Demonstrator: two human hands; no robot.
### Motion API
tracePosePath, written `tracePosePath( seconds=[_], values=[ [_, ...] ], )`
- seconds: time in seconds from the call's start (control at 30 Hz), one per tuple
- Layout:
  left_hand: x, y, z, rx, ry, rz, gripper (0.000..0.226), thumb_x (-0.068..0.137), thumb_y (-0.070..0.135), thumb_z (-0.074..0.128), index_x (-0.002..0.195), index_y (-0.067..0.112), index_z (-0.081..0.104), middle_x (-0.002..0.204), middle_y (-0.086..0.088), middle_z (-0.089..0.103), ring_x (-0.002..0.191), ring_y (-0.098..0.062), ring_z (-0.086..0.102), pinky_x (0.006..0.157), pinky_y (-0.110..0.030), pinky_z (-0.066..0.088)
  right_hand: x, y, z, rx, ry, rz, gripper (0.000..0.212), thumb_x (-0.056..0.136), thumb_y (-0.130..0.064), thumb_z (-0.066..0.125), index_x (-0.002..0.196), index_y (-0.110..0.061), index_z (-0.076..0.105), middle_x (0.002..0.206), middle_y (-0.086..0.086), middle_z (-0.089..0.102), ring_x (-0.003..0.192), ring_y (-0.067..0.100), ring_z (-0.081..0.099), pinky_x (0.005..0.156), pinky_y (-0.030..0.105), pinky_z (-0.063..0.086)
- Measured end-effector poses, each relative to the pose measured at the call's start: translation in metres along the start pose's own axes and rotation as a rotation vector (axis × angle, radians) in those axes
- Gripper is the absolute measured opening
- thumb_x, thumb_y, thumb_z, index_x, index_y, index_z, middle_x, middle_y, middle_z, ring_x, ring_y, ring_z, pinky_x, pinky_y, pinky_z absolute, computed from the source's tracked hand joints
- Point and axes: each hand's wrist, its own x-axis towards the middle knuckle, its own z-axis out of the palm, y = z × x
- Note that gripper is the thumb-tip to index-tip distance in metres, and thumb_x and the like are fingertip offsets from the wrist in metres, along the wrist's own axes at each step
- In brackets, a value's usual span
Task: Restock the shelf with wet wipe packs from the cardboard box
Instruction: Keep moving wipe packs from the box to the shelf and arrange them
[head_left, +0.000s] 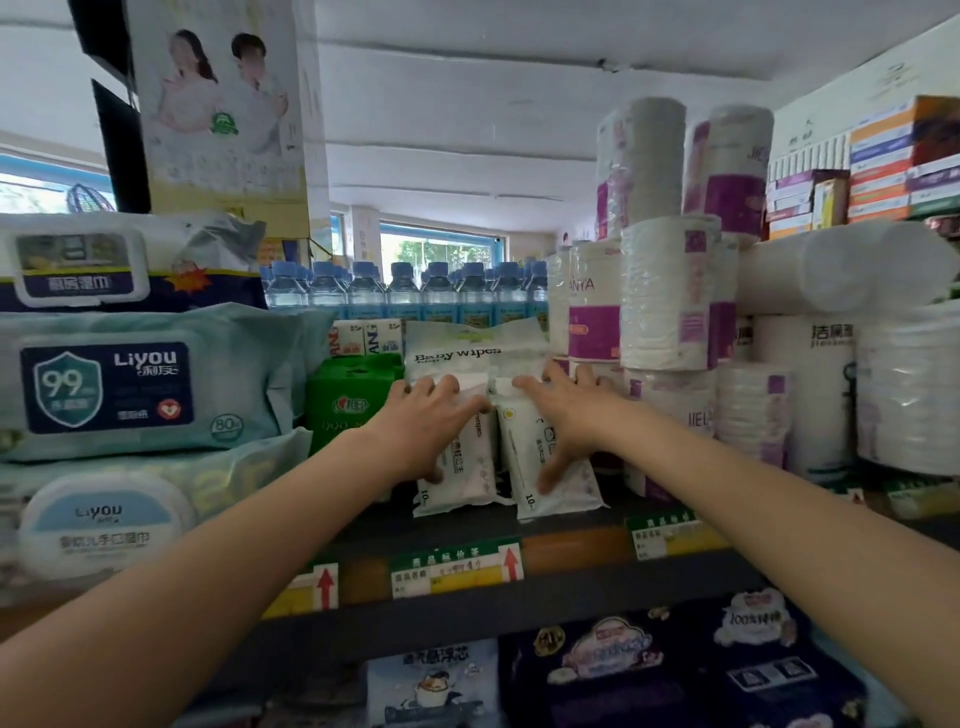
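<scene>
the left hand (426, 415) lies spread and flat on top of the left wipe pack (462, 467), palm pressing down, thumb hanging over its front face; nothing is pinched. just left of that hand, a green box (353, 400) sits close against the pack, so a sideways shove could jam the pack into it or tip the box. the right hand (566, 415) rests the same way, fingers splayed over the right wipe pack (550, 473), thumb down its front. both packs stand on the shelf (467, 525) side by side, touching, their lower ends forward of the palms. behind the fingertips, a baby wipes bag (467, 348) leans; pushing back hard could crumple it. right of the right hand, the paper roll stacks (670, 312) stand tall and near; a knock from the wrist might topple them. the cardboard box is not in view.
</scene>
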Motion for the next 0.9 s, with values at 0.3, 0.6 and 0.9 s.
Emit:
tracePosePath(
  seconds=[0.3, 0.6, 0.9],
  values=[
    [-0.001, -0.011, 0.009, -0.267, 0.078, -0.140, 0.102, 0.073, 0.031, 0.076, 0.147, 0.025, 0.006, 0.146, -0.005, 0.027, 0.134, -0.031, 0.024, 0.108, -0.043, 0.034, -0.011, -0.008, 0.005, -0.167, 0.207, -0.177, 0.093, 0.068, -0.044, 0.076, 0.139, -0.013, 0.025, 0.144, 0.008, 0.029, 0.133, 0.027, 0.028, 0.110, 0.046, 0.027],
    [-0.011, -0.025, 0.001, -0.316, 0.264, -0.135, 0.071, 0.087, 0.023, 0.060, 0.145, 0.023, 0.020, 0.145, -0.004, 0.028, 0.135, -0.023, 0.024, 0.111, -0.033, 0.028, 0.007, -0.039, -0.007, 0.028, 0.202, -0.364, 0.085, 0.070, -0.040, 0.076, 0.135, -0.016, 0.026, 0.132, 0.005, 0.037, 0.122, 0.022, 0.037, 0.104, 0.039, 0.031],
    [-0.028, -0.039, -0.009, -0.250, 0.145, -0.118, 0.083, 0.085, 0.038, 0.058, 0.147, 0.015, 0.008, 0.152, -0.005, 0.019, 0.141, -0.022, 0.018, 0.118, -0.039, 0.019, 0.029, -0.061, -0.004, -0.006, 0.299, -0.383, 0.098, 0.067, -0.060, 0.069, 0.142, -0.019, 0.020, 0.142, 0.008, 0.023, 0.135, 0.029, 0.019, 0.114, 0.051, 0.013]
  ],
)
